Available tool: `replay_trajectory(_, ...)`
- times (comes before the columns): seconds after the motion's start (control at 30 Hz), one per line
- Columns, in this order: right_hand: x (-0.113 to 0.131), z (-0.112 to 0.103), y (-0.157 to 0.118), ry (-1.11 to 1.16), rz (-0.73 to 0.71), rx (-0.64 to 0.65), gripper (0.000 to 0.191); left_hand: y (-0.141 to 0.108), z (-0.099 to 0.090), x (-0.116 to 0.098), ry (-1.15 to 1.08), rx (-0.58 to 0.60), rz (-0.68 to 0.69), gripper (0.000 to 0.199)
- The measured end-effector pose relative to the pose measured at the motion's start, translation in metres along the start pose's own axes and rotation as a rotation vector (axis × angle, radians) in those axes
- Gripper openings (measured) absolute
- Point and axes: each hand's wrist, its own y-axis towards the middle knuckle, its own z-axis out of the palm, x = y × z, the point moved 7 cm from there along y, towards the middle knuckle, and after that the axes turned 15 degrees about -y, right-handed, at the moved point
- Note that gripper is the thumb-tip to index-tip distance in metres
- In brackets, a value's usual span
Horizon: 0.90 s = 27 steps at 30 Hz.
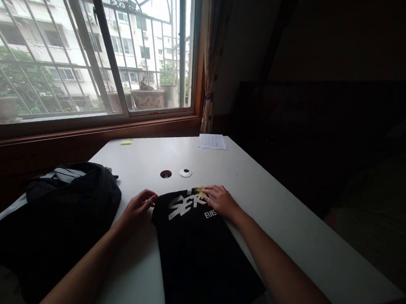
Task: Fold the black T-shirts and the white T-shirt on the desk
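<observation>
A black T-shirt lies folded into a long strip on the white table, with white lettering and a small yellow print near its far end. At its far left corner, my left hand has its fingers curled and closed on the fabric edge. My right hand rests on the far right part of the shirt, over the lettering, with its fingers stretched out and partly covering the print. The shirt's near end runs out of the bottom of the view.
A heap of dark clothes with some white cloth sits on the left. The white table has a round hole and a round white cap beside it. Paper sheets and yellow sticky notes lie along the far edge.
</observation>
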Motion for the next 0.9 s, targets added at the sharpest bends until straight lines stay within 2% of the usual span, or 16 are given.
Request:
replay_trajectory(0.17, -0.002, 0.002, 0.0, 0.006, 0.007, -0.006, 0.035, 0.003, 0.002, 0.0, 0.039, 0.007, 0.071, 0.026)
replay_trajectory(0.3, -0.001, 0.002, 0.0, 0.008, 0.01, 0.003, 0.035, 0.001, 0.007, -0.006, 0.076, 0.08, 0.162, 0.025)
replay_trajectory(0.43, 0.0, -0.001, -0.001, 0.014, 0.017, 0.025, 0.037, -0.002, 0.01, -0.009, 0.124, 0.144, 0.175, 0.026)
replay_trajectory(0.77, 0.002, -0.002, -0.001, -0.004, 0.026, 0.035, 0.037, 0.008, 0.012, -0.007, 0.258, 0.03, 0.157, 0.024)
replay_trajectory(0.9, 0.001, -0.002, 0.0, -0.012, 0.026, 0.032, 0.037, 0.008, 0.013, -0.004, 0.277, 0.055, 0.146, 0.021)
